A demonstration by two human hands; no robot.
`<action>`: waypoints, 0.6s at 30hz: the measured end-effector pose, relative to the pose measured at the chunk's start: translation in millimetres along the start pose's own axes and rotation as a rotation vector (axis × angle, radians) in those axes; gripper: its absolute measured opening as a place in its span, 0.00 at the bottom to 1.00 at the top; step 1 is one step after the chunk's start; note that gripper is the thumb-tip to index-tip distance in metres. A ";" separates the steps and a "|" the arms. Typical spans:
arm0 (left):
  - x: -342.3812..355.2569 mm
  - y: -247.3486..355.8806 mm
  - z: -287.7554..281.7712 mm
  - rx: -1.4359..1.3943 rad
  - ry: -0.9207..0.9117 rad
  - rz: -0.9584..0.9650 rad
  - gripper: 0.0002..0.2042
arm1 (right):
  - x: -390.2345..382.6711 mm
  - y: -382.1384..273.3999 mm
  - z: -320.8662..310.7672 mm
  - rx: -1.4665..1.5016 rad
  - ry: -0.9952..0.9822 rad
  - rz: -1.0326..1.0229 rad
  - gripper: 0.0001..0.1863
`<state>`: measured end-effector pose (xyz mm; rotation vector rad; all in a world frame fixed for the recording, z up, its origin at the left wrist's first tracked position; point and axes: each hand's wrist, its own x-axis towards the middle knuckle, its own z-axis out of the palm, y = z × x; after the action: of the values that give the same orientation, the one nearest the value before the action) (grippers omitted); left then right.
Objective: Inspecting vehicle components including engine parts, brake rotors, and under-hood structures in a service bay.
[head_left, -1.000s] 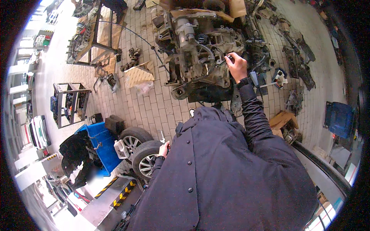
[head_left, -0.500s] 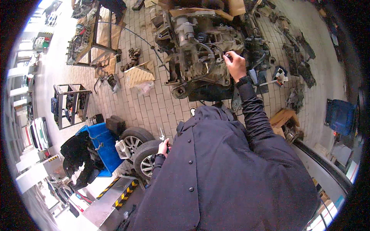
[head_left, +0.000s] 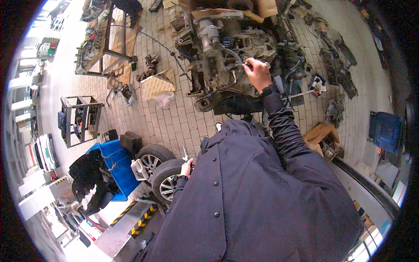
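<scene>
A greasy engine and gearbox assembly point(head_left: 218, 65) lies on the tiled floor ahead of me. My right hand point(head_left: 257, 73) is over its right half with thumb and fingers pinched together. A small dark piece shows at the fingertips, too small to name, and I cannot tell whether it is loose or part of the engine. Low by my left side, my left hand point(head_left: 187, 167) is closed around a slim silver tool point(head_left: 185, 153) whose thin tip points up and away from me. My coat hides part of this hand and the tool's lower end.
Two wheels with tyres point(head_left: 153, 150) and a white plastic jug point(head_left: 139, 170) stand left of me, beside a blue bin point(head_left: 120, 170). Metal frames point(head_left: 80, 120) hold parts farther left. Cardboard point(head_left: 158, 84) and greasy parts point(head_left: 334, 70) lie around the engine.
My right hand has moved left and slightly nearer over the engine, still pinched. My left hand and the silver tool have shifted only slightly.
</scene>
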<state>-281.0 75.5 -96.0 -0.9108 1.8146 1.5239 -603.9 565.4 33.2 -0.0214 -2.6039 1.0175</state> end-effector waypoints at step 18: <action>12.3 -21.5 -4.7 0.147 -0.015 0.060 0.14 | -0.9 -4.4 0.3 0.039 -0.028 -0.005 0.09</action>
<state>-271.0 66.9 -117.5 -0.7791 1.9302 1.4081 -602.6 561.8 35.6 0.0095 -2.6076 1.0737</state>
